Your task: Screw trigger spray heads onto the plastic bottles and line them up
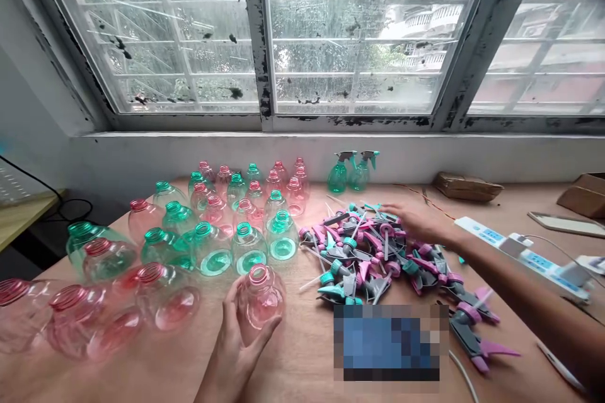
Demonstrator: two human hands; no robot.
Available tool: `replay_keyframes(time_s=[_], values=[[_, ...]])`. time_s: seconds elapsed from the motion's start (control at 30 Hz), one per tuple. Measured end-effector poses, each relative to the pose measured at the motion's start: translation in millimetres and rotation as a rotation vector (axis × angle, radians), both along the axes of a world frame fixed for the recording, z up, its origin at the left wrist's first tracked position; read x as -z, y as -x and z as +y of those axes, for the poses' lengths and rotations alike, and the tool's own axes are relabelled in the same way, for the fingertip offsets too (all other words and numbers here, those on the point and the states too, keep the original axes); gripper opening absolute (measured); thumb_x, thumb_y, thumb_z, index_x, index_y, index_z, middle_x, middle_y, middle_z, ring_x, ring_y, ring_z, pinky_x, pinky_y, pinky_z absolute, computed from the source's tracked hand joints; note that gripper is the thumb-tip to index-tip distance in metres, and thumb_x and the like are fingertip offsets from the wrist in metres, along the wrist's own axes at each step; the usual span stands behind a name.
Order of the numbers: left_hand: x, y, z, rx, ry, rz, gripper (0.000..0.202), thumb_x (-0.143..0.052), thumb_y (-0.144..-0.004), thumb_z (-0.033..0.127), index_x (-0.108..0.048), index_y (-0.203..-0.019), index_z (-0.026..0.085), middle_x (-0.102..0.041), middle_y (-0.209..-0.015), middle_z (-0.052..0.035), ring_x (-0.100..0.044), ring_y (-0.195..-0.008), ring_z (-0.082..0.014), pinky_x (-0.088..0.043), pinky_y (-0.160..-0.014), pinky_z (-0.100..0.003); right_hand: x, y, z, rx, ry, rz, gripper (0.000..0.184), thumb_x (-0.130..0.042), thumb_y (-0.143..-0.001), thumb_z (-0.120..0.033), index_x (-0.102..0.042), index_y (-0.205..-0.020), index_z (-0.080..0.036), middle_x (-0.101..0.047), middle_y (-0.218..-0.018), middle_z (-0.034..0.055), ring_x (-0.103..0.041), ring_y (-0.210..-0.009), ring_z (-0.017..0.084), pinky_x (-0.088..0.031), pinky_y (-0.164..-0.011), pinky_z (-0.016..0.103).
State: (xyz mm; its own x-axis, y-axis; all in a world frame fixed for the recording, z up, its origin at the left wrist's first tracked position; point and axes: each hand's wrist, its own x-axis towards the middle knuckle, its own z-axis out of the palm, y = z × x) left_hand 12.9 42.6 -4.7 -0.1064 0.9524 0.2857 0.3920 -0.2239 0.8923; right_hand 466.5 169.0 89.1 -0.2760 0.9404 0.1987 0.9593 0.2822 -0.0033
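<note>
My left hand [239, 343] is wrapped round a clear pink plastic bottle [261, 296] that stands open-necked on the wooden table [302, 359]. My right hand [416, 221] reaches across to the far side of a heap of spray trigger heads [378, 258], pink, teal and grey, with white dip tubes. Its fingers lie flat and spread on the heap; I cannot see anything held in them. Several pink and green open bottles [217, 220] crowd the table's left half.
Two finished green spray bottles [350, 171] stand by the wall under the window. A white power strip [515, 252] with a cable lies on the right, near a phone [567, 223] and cardboard boxes [466, 186]. A blurred blue patch [390, 343] sits at the front.
</note>
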Motion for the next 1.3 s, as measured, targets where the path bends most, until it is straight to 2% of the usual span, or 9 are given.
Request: replay_keyframes(time_s=[0.13, 0.37, 0.6, 0.7, 0.8, 0.93, 1.07, 1.2, 1.3], values=[[1.8, 9, 6, 0.065, 0.046, 0.024, 0.081, -0.076, -0.091, 0.058, -0.034, -0.154, 0.029, -0.053, -0.165, -0.0201, -0.052, -0.156, -0.0408, -0.04, -0.129, -0.067, 12.0, 0, -17, -0.077, 0.079, 0.041, 0.069, -0.057, -0.085, 0.0, -0.075, -0.144, -0.031, -0.073, -0.153, 0.0058, -0.072, -0.136, 0.028, -0.061, -0.108, 0.037], [-7.4, 11, 6, 0.092, -0.027, 0.089, 0.076, -0.077, -0.092, 0.055, -0.037, -0.152, 0.028, -0.06, -0.157, -0.0185, -0.059, -0.15, -0.0378, -0.048, -0.124, -0.063, 18.7, 13, -39, -0.076, -0.042, 0.091, 0.039, -0.056, -0.106, -0.022, -0.081, -0.135, -0.026, -0.086, -0.126, 0.0133, -0.082, -0.111, 0.036, -0.065, -0.091, 0.044], [-35.7, -1, -23, 0.144, -0.287, 0.29, 0.073, -0.087, -0.088, 0.043, -0.054, -0.152, 0.047, -0.054, -0.152, -0.0054, -0.05, -0.149, -0.0358, -0.04, -0.128, -0.064, 24.1, 39, -141, -0.032, -0.28, 0.108, 0.046, -0.041, -0.115, -0.03, -0.063, -0.152, -0.016, -0.073, -0.139, 0.022, -0.078, -0.108, 0.039, -0.066, -0.08, 0.047], [-45.0, -10, -35, 0.19, -0.353, 0.342, 0.074, -0.085, -0.091, 0.038, -0.05, -0.156, 0.049, -0.05, -0.149, -0.0067, -0.05, -0.146, -0.035, -0.045, -0.125, -0.061, 25.1, 39, -184, -0.008, -0.419, -0.029, 0.047, -0.042, -0.11, -0.017, -0.062, -0.153, -0.017, -0.077, -0.129, 0.022, -0.079, -0.106, 0.042, -0.068, -0.074, 0.049], [-51.6, -19, -42, 0.206, -0.414, 0.406, 0.078, -0.082, -0.094, 0.034, -0.045, -0.16, 0.048, -0.047, -0.148, -0.0092, -0.05, -0.143, -0.0357, -0.048, -0.122, -0.061, 24.4, 39, -208, -0.004, -0.412, -0.173, 0.063, -0.042, -0.099, -0.002, -0.055, -0.158, -0.016, -0.077, -0.127, 0.0249, -0.08, -0.103, 0.044, -0.069, -0.072, 0.051], [-57.3, -28, -45, 0.242, -0.497, 0.472, 0.08, -0.081, -0.095, 0.032, -0.041, -0.163, 0.046, -0.046, -0.147, -0.0111, -0.051, -0.14, -0.0358, -0.052, -0.118, -0.06, 20.6, 48, -217, 0.019, -0.391, -0.199, 0.069, -0.042, -0.09, 0.004, -0.059, -0.154, -0.016, -0.078, -0.125, 0.0254, -0.081, -0.104, 0.047, -0.07, -0.07, 0.054], [-61.1, -31, -45, 0.238, -0.499, 0.485, 0.082, -0.081, -0.094, 0.03, -0.04, -0.163, 0.046, -0.045, -0.145, -0.0106, -0.054, -0.138, -0.0346, -0.056, -0.116, -0.054, 17.1, 42, -217, 0.04, -0.431, -0.157, 0.071, -0.042, -0.087, 0.003, -0.059, -0.152, -0.019, -0.08, -0.118, 0.0221, -0.084, -0.09, 0.042, -0.069, -0.056, 0.046], [-60.4, -31, -43, 0.225, -0.484, 0.493, 0.079, -0.08, -0.095, 0.031, -0.042, -0.163, 0.045, -0.045, -0.146, -0.0108, -0.054, -0.137, -0.0347, -0.057, -0.115, -0.051, 23.9, 28, -215, 0.071, -0.486, -0.167, 0.09, -0.043, -0.077, 0.006, -0.047, -0.162, -0.024, -0.08, -0.116, 0.0199, -0.084, -0.082, 0.039, -0.064, -0.045, 0.04], [-57.6, -35, -40, 0.27, -0.51, 0.563, 0.077, -0.079, -0.096, 0.03, -0.043, -0.163, 0.042, -0.045, -0.146, -0.0122, -0.055, -0.135, -0.0346, -0.058, -0.113, -0.05, 32.3, 34, -213, 0.077, -0.48, -0.095, 0.084, -0.042, -0.083, 0.003, -0.052, -0.161, -0.027, -0.08, -0.118, 0.0204, -0.084, -0.087, 0.041, -0.065, -0.047, 0.042]])
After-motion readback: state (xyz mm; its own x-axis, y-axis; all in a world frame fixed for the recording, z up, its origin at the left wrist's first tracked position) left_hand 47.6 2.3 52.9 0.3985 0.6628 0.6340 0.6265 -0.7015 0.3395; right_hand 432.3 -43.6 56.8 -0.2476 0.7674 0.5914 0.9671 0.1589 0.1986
